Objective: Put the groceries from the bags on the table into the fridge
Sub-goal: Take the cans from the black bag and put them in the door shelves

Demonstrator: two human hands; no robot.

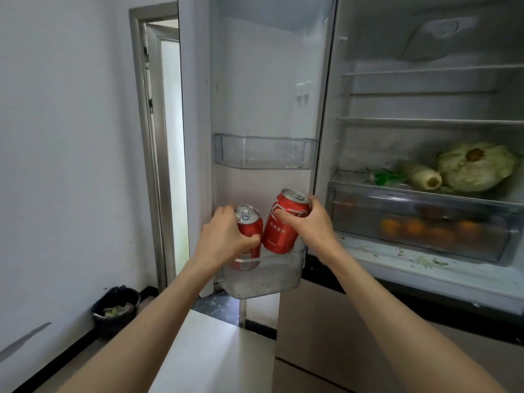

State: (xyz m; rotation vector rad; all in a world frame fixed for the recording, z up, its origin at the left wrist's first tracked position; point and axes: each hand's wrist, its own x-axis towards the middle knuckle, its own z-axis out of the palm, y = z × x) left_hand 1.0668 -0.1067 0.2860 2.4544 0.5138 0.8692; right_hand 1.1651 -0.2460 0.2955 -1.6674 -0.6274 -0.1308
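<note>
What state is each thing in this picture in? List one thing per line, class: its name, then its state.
Fridge door: open.
Upper door bin: nothing visible in it.
Lower door bin: holds the left can's base.
Left can: upright, partly in the lower bin, gripped by the left hand.
Right can: tilted, above the bin, gripped by the right hand.
Crisper drawer: closed, orange fruit inside.
Cabbage: lying on the shelf.

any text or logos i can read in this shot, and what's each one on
White script logo, cut off by the fingers, unreadable as words: on the tilted red can in the right hand.
Small white characters below that logo: too blurred to read.
Print on the lid and side of the red can in the left hand: too blurred to read.
Nothing else carries text.
</note>
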